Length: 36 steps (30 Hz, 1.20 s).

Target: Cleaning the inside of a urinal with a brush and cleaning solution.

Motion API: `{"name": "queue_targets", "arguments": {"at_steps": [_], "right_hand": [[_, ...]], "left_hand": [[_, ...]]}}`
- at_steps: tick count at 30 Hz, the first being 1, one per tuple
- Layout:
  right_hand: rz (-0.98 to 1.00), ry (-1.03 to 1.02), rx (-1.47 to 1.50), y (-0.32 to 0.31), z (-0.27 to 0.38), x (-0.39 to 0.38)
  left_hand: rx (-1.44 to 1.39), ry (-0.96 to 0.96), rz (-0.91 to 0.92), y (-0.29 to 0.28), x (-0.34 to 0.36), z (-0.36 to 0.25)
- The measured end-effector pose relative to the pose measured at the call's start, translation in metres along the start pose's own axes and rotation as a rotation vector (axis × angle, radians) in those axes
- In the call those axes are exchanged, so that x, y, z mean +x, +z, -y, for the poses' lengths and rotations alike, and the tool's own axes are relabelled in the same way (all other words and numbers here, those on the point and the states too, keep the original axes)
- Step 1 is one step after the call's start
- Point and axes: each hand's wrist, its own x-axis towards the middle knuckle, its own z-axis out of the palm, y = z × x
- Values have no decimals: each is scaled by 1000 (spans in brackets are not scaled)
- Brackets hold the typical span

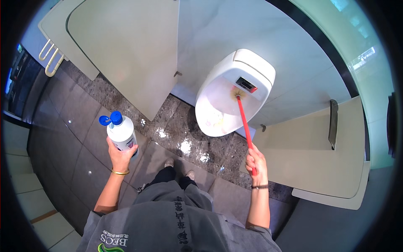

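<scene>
The red-handled brush [245, 126] has its yellowish head inside the white urinal [254, 61], at the back wall just below the dark panel [246, 84]; its handle slants out over the bowl's front right edge toward you. Your right hand [256, 161] is clenched around the handle's near end, likely so its length spares your fingers from the bowl. Yellowish patches [218, 122] mark the bowl near its front lip. Your left hand [121, 157] grasps the white bottle [122, 133] round its body, well apart from the urinal's left edge; the blue cap [116, 118] is flipped open, so you probably hold it upright against spilling. Beige partitions [130, 46] flank the urinal above the grey floor [88, 126].
</scene>
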Motion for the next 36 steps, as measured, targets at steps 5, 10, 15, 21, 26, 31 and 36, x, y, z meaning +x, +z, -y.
{"name": "queue_targets", "arguments": {"at_steps": [5,10,15,21,26,31,36], "right_hand": [[-32,103,-133,27,-15,49],[-37,-21,-263,-8,-18,-16],[-95,-119,-447,-18,-39,6],[-202,-460,-1322,-44,-42,-40],[-383,-603,-1611,-74,-42,-123],[-697,-708,-1719,-45,-19,-95],[-695,-765,-1845,8,4,-64]], "left_hand": [[-5,9,66,14,6,-17],[-14,13,31,9,8,-12],[-40,15,66,15,5,-23],[-32,31,83,11,4,-26],[-15,79,72,15,3,-24],[-34,84,108,21,-2,-21],[-60,119,127,18,4,-30]]}}
